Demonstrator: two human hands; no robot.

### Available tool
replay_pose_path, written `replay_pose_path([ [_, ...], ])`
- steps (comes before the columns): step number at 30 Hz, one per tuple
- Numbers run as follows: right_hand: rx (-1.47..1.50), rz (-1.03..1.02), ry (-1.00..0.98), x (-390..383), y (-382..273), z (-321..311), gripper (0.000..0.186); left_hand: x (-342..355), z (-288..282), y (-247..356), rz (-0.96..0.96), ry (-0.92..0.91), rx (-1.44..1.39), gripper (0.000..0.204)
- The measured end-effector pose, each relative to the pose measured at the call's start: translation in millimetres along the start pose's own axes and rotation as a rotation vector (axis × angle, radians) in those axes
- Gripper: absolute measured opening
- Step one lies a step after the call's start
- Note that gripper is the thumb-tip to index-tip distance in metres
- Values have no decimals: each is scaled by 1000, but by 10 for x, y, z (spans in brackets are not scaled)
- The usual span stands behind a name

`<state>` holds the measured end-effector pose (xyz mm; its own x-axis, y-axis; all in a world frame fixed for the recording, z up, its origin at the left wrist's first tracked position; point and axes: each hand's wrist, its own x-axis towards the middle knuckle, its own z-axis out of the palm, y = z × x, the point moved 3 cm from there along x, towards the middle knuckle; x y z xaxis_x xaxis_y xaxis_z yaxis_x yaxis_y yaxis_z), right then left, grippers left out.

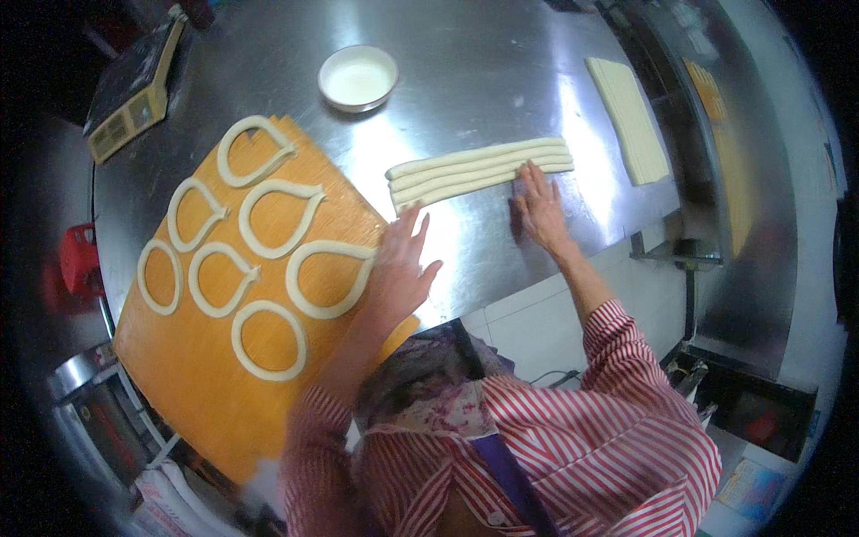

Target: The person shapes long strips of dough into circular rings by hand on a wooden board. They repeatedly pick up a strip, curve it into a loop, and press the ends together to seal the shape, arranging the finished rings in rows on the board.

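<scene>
Three long dough ropes point(479, 168) lie side by side on the steel table point(465, 80). My right hand point(540, 208) lies flat with its fingertips touching the nearest rope's right part. My left hand point(399, 268) is spread flat at the ropes' left end, beside the orange board point(192, 358). On the board lie several dough loops point(268, 219) shaped like teardrops and ovals. Neither hand grips anything.
A small white bowl point(358, 78) with pale liquid stands at the back of the table. A flat slab of dough point(628, 118) lies at the right. A scale point(134, 85) sits at the back left corner. The table's front edge runs just below my hands.
</scene>
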<state>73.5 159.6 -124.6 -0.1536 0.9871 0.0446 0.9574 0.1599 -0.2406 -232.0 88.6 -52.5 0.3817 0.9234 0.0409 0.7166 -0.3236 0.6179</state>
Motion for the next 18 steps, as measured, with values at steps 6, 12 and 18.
replay_pose_path([
  [6, -61, -16, -33, 59, -165, -89, 60, 790, 658, 43, 16, -83, 389, 77],
  [12, -99, -34, -45, -176, -134, -38, 60, 629, 779, 84, 3, -168, 348, 77],
  [18, -40, 44, 65, 40, 193, -161, 56, 501, 680, 88, -42, -91, 416, 78],
])
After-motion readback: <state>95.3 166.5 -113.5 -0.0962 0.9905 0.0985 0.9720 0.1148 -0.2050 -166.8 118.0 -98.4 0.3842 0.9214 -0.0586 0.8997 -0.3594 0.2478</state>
